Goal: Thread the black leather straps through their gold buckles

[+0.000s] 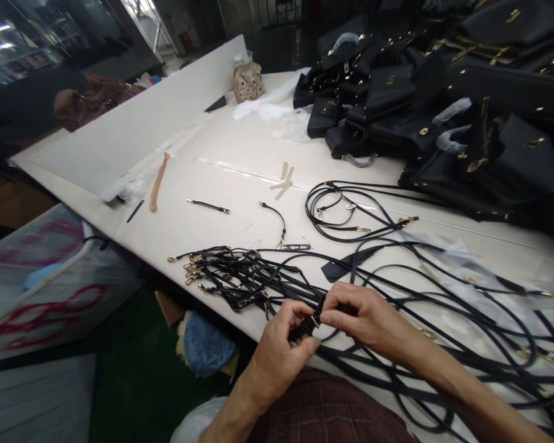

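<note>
Close to the table's front edge, my left hand (281,347) is closed on a black strap (305,328) with a gold buckle (316,320). My right hand (357,314) pinches the same strap just beyond the buckle, its fingertips near those of my left. Parts of the strap are hidden by my fingers. Beside my left hand lies a pile of short black straps (240,277) with gold clasps. Long black straps (443,320) run in loops under and past my right forearm. A pair of small thread snips (296,247) lies behind the pile.
Black handbags (388,104) with gold fittings are heaped at the back right of the white table (203,166). Two single short straps (210,207) and tape strips (284,180) lie mid-table. A low white panel (143,111) borders the left. A blue-topped stool (210,344) stands below.
</note>
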A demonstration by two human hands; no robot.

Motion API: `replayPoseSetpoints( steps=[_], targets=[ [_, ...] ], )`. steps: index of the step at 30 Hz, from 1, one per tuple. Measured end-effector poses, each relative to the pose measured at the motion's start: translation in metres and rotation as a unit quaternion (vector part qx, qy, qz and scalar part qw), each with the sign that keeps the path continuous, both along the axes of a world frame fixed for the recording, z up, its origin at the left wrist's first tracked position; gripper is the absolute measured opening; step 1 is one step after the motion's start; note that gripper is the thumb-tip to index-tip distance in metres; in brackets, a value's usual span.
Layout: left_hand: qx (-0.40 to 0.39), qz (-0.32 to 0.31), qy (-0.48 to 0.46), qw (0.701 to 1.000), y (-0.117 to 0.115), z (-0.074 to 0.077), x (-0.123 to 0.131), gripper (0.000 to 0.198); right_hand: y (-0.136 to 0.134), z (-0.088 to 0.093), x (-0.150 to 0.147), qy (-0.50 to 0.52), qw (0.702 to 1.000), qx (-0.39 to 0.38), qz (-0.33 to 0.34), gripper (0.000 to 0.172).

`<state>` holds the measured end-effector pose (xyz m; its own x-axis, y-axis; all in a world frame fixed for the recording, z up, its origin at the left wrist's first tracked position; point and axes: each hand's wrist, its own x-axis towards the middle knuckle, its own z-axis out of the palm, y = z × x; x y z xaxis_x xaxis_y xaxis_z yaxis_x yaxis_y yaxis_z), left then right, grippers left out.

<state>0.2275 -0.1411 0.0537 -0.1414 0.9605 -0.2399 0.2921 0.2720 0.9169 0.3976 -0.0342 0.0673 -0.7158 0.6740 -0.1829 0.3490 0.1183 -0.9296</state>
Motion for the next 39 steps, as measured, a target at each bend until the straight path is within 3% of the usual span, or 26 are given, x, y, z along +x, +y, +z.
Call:
replayPoseSetpoints(
  steps=[4, 9, 13, 20, 24, 29, 31, 33, 36, 37, 39],
  targets=[
    [0.005, 0.007, 0.043, 0.999, -0.003, -0.001, -0.007, 0.016, 0.005, 0.008, 0.003, -0.052, 0.998, -0.032, -0.003, 0.019],
    [0.045, -0.004, 0.055, 0.997, -0.002, 0.001, -0.008, 0.018, 0.009, 0.014, -0.002, -0.073, 0.997, -0.033, 0.009, 0.021],
    [0.062, -0.018, 0.052, 0.997, -0.002, 0.003, -0.007, 0.015, 0.002, 0.006, -0.008, -0.045, 0.992, -0.113, 0.013, 0.021],
    [0.079, -0.009, 0.057, 0.995, -0.003, 0.004, -0.013, 0.016, -0.001, -0.007, -0.004, 0.000, 0.983, -0.184, 0.006, 0.015],
    [0.064, -0.013, 0.043, 0.997, -0.004, 0.003, -0.008, 0.014, 0.002, -0.009, 0.001, 0.028, 0.995, -0.098, 0.007, 0.020],
    [0.038, -0.018, 0.022, 0.999, -0.001, 0.003, -0.004, 0.012, -0.009, -0.017, -0.007, 0.041, 0.998, -0.051, -0.002, 0.023],
    [0.012, -0.024, -0.002, 1.000, 0.000, 0.004, -0.007, 0.014, -0.009, -0.016, -0.008, 0.035, 0.999, 0.016, 0.000, 0.019],
    [-0.015, -0.042, -0.051, 0.998, -0.001, 0.004, -0.011, 0.020, -0.006, -0.011, -0.007, 0.024, 0.991, 0.130, 0.011, 0.010],
    [-0.035, -0.022, -0.178, 0.983, -0.003, -0.002, -0.011, 0.024, -0.004, -0.001, -0.005, 0.029, 0.962, 0.261, 0.069, 0.040],
    [-0.038, -0.004, -0.216, 0.976, -0.004, -0.005, -0.010, 0.023, -0.005, 0.001, -0.006, 0.034, 0.957, 0.272, 0.098, 0.042],
    [-0.049, 0.020, -0.255, 0.965, -0.005, -0.010, -0.008, 0.024, -0.009, 0.001, -0.008, 0.037, 0.952, 0.268, 0.140, 0.026]
  ],
)
